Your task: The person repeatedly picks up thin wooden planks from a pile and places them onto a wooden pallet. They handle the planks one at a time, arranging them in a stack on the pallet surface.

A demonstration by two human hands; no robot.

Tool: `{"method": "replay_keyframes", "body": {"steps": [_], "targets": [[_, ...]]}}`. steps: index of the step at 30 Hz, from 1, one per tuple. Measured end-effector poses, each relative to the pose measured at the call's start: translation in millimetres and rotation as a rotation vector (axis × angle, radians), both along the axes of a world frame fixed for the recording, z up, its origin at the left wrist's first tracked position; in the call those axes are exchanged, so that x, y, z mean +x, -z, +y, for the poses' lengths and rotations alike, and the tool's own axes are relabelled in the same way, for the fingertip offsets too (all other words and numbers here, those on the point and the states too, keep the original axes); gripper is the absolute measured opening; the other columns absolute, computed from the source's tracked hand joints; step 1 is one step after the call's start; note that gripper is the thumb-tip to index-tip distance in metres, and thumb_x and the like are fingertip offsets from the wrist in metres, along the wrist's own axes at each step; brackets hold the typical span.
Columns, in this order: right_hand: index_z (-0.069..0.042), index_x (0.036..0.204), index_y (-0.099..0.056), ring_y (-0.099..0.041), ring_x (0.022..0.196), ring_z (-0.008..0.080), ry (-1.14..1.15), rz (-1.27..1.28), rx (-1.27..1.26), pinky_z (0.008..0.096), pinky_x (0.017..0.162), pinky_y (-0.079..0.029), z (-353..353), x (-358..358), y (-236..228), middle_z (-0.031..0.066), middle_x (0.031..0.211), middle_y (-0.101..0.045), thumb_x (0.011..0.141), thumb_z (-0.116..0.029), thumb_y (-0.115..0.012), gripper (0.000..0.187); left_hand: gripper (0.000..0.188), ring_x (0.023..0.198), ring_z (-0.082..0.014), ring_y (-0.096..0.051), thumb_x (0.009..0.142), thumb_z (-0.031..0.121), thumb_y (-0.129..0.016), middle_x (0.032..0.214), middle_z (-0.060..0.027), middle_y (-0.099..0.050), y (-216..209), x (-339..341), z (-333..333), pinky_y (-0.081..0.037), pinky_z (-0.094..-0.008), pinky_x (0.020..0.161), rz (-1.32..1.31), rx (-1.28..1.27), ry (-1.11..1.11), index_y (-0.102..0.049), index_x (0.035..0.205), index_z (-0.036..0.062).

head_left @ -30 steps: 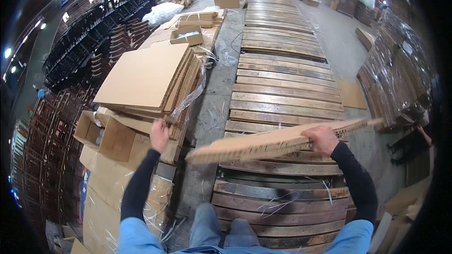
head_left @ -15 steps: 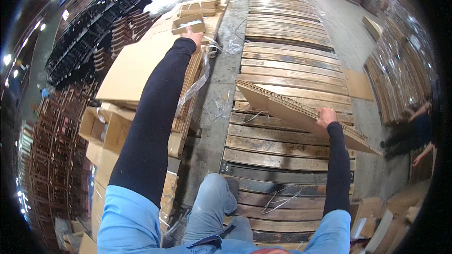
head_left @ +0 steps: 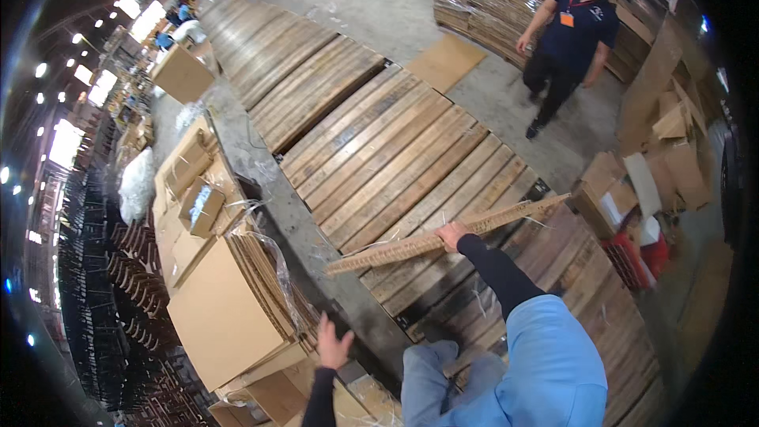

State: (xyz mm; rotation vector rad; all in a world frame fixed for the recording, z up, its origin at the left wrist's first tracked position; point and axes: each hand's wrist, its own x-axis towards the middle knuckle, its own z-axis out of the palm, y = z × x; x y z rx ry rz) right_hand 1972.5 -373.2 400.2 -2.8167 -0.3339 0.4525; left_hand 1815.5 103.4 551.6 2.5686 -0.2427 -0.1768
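Observation:
My right hand (head_left: 453, 236) grips the upper edge of a thick honeycomb cardboard panel (head_left: 395, 252), which stands on edge across the wooden slatted platform (head_left: 411, 142). Its fingers wrap over the panel's edge. My left hand (head_left: 334, 341) is free, fingers spread, beside a stack of cardboard sheets (head_left: 229, 312) on my left. Farther along that stack sits a small open carton (head_left: 202, 206) with pale blue and white items inside, apart from my hand.
At the far right a person (head_left: 581, 20) in dark clothes stands by tall stacks of cardboard (head_left: 482, 0). Broken cartons (head_left: 664, 166) and a red crate (head_left: 624, 261) lie at right. A flat cardboard sheet (head_left: 446, 62) rests on the floor. Loose plastic wrap (head_left: 277, 261) hangs from the left stack.
My left hand has let go of the small carton and drawn back toward me, opening. My view has turned right. The panel remains in my right hand.

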Motion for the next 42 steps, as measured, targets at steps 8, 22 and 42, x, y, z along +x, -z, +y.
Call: {"method": "replay_keyframes", "body": {"steps": [8,22,42], "targets": [[-0.008,0.119,-0.069,-0.07,0.097,0.0356,0.194,0.121,0.008,0.0493,0.085,-0.056,-60,-25,-67,0.0178,0.1,-0.073,0.077,-0.015,-0.069,0.043,0.066,0.083,-0.0309,-0.062,0.085,0.04,-0.075,0.091,-0.0179,-0.064,47,-203,70,-0.049,-0.0444,0.071,1.074,0.253,-0.493,-0.051,0.129,-0.0029],[-0.003,0.129,-0.06,-0.064,0.107,0.0433,0.743,-0.042,0.229,0.0523,0.093,-0.052,-140,174,-116,0.0248,0.113,-0.069,0.078,-0.011,-0.065,0.052,0.031,0.072,-0.0103,-0.06,0.099,0.021,-0.066,0.093,-0.0031,-0.065,-106,201,-42,-0.051,-0.0244,0.062,0.428,-0.522,-0.575,-0.054,0.12,0.0017],[0.003,0.124,-0.065,-0.07,0.102,0.0344,0.607,0.279,0.068,0.0426,0.089,-0.055,-69,341,-101,0.0215,0.115,-0.071,0.079,-0.018,-0.078,0.051,0.078,0.124,-0.0407,-0.059,0.074,0.047,-0.074,0.13,-0.0297,-0.062,34,245,67,-0.048,-0.0444,0.105,0.931,-0.149,-0.884,-0.06,0.131,-0.0053]]}}
